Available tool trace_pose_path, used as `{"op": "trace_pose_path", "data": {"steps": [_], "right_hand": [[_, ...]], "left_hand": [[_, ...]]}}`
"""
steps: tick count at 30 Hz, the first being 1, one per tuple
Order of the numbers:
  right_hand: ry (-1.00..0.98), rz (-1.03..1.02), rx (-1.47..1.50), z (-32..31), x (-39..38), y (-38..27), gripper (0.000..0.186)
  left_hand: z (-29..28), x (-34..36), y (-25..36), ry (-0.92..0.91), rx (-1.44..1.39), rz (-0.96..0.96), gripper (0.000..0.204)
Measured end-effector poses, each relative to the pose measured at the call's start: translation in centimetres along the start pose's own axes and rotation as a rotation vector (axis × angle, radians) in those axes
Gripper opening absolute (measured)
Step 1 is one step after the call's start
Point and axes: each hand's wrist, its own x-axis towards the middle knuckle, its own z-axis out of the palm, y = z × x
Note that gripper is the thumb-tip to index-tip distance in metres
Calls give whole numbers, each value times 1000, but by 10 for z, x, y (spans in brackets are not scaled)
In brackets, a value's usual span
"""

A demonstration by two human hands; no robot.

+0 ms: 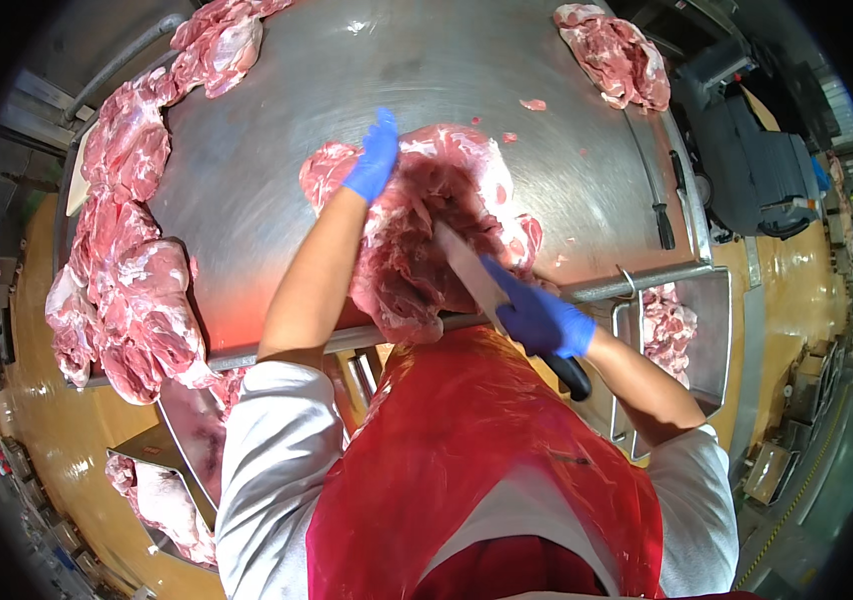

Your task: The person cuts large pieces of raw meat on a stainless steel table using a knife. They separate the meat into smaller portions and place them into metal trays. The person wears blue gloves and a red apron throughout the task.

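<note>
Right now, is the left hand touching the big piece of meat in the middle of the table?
Touching. The head view shows the left hand in its blue glove pressed flat on the far edge of the big piece of meat, with no gap between them.

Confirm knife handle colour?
Black; the knife handle shows below the blue-gloved right hand in the head view.

A meat-cutting plant: steel table [427, 70] ringed with raw meat cuts [127, 280], metal trays [707, 330].

Bright overhead glare — fisheye-bent, dark corners.
</note>
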Motion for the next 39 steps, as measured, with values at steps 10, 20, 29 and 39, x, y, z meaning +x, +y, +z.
{"op": "trace_pose_path", "data": {"steps": [10, 20, 29, 39], "right_hand": [[295, -139, 759, -42, 18, -1, 61], [213, -11, 85, -24, 196, -56, 59], [202, 160, -362, 13, 7, -98, 75], [175, -15, -439, 16, 170, -69, 70]], "left_hand": [[-10, -38, 17, 81, 706, 75, 28], [-25, -14, -22, -21, 330, 383, 9], [-125, 11, -16, -86, 72, 86, 3], [-145, 3, 20, -228, -79, 261, 7]]}}
